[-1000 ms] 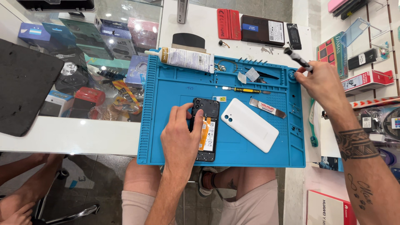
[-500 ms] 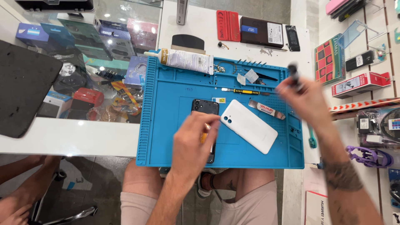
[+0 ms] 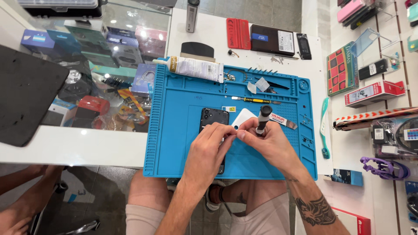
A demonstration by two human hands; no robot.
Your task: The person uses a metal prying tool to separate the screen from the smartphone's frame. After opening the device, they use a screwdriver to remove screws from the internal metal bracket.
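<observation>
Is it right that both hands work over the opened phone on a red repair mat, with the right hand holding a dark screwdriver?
Not quite: the head view shows the repair mat is blue, not red. Both hands, left hand and right hand, are over the opened phone, the right holding the dark screwdriver.

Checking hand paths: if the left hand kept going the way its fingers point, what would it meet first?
Probably the right hand: the left hand points up and right, fingertips almost meeting it over the blue mat. Depth unclear.

Both my forearms are reaching forward from the bottom edge, converging at centre. My left hand [image 3: 208, 150] is lying palm down, fingers curled, fingertips meeting those of my right. My right hand [image 3: 271, 141] is closing its grip, thumb and forefinger pinching; tattooed forearm angling inward.
</observation>
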